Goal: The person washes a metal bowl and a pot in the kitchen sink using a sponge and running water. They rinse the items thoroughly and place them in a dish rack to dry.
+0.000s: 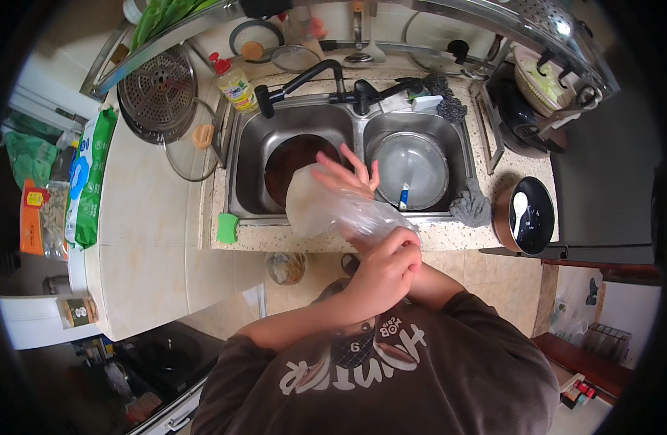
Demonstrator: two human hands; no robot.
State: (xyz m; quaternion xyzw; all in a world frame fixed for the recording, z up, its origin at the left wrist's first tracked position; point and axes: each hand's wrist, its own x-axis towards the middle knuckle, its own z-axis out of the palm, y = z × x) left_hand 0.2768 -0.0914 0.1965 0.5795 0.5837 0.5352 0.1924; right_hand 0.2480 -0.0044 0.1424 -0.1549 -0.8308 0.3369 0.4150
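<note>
My right hand (350,176) reaches over the left sink basin, its fingers spread. Thin clear plastic film (366,215) lies around its wrist and forearm; whether this is a bag or a glove I cannot tell. A pale translucent sheet-like piece (307,204) hangs beside the right hand, over the basin's front edge. My left hand (392,263) crosses over the right forearm, its fingers curled on the film's near end. Beneath the right hand, a dark round vessel (295,163) sits in the left basin. The right basin holds a metal bowl (412,163) with a blue-and-white handled utensil (403,197).
A green sponge (227,228) lies left on the counter's front edge, a grey cloth (470,203) right of the sink. Further right stands a pot (524,216) with a white spoon. The black faucet (306,79) arches behind, near a dish soap bottle (236,87).
</note>
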